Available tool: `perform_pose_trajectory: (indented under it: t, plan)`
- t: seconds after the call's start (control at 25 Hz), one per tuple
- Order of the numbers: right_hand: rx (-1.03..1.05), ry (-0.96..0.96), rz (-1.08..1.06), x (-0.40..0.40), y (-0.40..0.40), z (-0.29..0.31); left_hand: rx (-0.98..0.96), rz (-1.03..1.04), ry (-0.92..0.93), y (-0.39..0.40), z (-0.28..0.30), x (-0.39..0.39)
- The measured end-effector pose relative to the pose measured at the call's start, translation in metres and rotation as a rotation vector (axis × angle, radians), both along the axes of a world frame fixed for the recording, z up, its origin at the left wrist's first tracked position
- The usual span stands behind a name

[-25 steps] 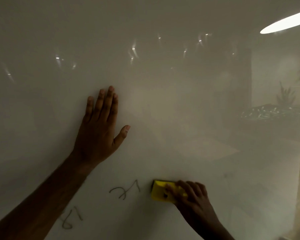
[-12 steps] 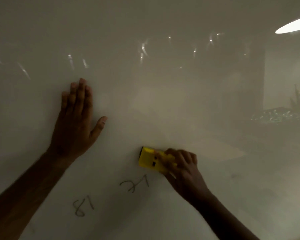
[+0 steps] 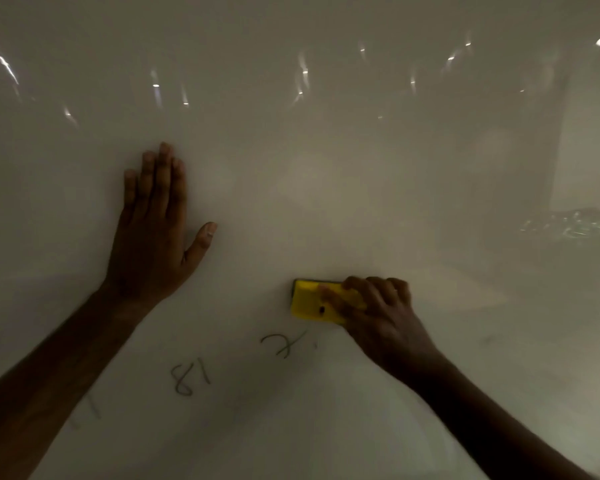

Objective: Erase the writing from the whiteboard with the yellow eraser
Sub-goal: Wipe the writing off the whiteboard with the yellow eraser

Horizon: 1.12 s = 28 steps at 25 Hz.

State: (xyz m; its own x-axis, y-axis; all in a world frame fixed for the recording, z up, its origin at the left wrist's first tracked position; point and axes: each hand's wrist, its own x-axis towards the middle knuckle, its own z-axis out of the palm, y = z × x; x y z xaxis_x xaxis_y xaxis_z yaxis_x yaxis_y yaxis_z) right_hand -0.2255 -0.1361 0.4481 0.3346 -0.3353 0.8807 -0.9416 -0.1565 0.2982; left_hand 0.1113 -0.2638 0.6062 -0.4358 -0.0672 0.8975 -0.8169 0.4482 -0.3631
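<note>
A dim, glossy whiteboard (image 3: pixel 326 185) fills the whole view, with small glints of reflected light scattered across its upper part and a bright oval reflection at the top right corner.

The left hand (image 3: pixel 149 237) lies flat against the board at centre left — fingers together and pointing up, thumb spread out to the right. Its grip is released; it holds nothing. The bare forearm runs down to the lower left corner.

The right hand (image 3: pixel 378 313) sits lower and to the right of centre, its forearm running off toward the lower right corner. Its grip is clenched around the eraser (image 3: pixel 312 303), a yellow block pressed against the board, with the fingers curled over the block's right half and top edge. The left half of the eraser is uncovered, and a small dark mark shows on its face.

Just below the eraser, not touching it, is a faint grey scribble (image 3: pixel 283 342). Further down and to the left is a handwritten "18" (image 3: pixel 189 377), seen tilted. A fainter mark (image 3: pixel 87 414) — partly blurred and unreadable — lies near the left forearm.
</note>
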Motion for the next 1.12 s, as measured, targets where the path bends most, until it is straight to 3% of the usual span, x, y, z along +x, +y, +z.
perform_pose_trajectory:
  t: [0.24, 0.4, 0.52, 0.68, 0.8, 0.96, 1.12]
  plan:
    - [0.095, 0.307, 0.007, -0.029, 0.017, -0.062, -0.023, 0.011, -0.047, -0.004, -0.008, 0.022]
    - [0.018, 0.155, -0.049, -0.052, 0.023, -0.025, 0.0, -0.008, -0.043, -0.006, -0.013, 0.027]
    - [-0.005, 0.004, -0.031, -0.02, 0.005, 0.017, 0.006, -0.014, -0.039, -0.005, -0.013, 0.026]
    - [0.06, 0.197, 0.052, 0.034, -0.006, -0.024, 0.011, -0.021, -0.051, -0.005, -0.012, 0.029]
    - [0.144, 0.314, 0.072, 0.013, 0.007, -0.066, 0.014, -0.022, -0.07, -0.006, -0.014, 0.031]
    - [0.063, 0.201, 0.012, -0.012, 0.011, -0.022, -0.001, -0.015, -0.05, -0.009, -0.017, 0.029]
    - [0.019, 0.096, 0.061, 0.052, -0.011, 0.012, 0.012, -0.01, -0.05, -0.007, -0.017, 0.03]
